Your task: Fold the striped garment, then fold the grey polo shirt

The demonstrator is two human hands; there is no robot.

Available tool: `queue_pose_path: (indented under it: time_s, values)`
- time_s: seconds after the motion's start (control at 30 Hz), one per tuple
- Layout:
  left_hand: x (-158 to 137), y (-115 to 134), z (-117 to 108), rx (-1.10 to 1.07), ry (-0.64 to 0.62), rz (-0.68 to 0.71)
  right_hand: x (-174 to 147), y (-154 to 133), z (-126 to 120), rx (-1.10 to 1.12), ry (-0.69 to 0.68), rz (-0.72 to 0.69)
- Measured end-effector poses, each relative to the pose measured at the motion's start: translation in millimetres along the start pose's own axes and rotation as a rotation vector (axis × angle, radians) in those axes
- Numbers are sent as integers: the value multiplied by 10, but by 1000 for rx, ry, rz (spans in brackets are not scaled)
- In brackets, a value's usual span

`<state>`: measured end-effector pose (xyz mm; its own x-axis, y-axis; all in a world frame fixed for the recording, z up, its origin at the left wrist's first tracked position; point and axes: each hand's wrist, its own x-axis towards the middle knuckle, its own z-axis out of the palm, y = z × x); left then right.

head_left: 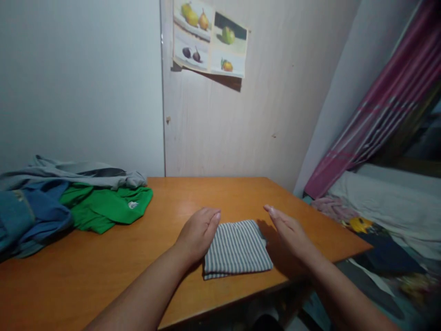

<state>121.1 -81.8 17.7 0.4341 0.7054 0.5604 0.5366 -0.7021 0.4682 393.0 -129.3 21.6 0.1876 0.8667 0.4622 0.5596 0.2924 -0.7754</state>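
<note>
Fingers (pixel 207 213) tog., LH (pixel 195 233), RH (pixel 290 232), cloth (pixel 238 248) btwn

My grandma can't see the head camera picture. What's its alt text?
A person's left hand and right hand flank a folded striped cloth on an orange-brown table. Green, blue and gray clothes lie piled at left; a fruit poster hangs behind.

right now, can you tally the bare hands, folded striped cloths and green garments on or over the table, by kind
Bare hands: 2 (left hand, right hand)
Folded striped cloth: 1
Green garment: 1
Total: 4
</note>
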Motion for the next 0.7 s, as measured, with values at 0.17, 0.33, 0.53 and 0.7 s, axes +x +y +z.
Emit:
queue_pose_path:
  time_s: [0.17,0.33,0.53,0.7]
  values:
    - [-115,99,84,74,-270,22,-26,81,95,3,-76,-79]
    - [-191,46,97,192,-537,-32,-5,92,121,3,-93,-67]
    - [-181,40,101,241,-575,-47,-207,194,-4,-52,-86,43]
    - [-185,-9,135,241,-546,-21,-540,134,-202,-75,-335,84]
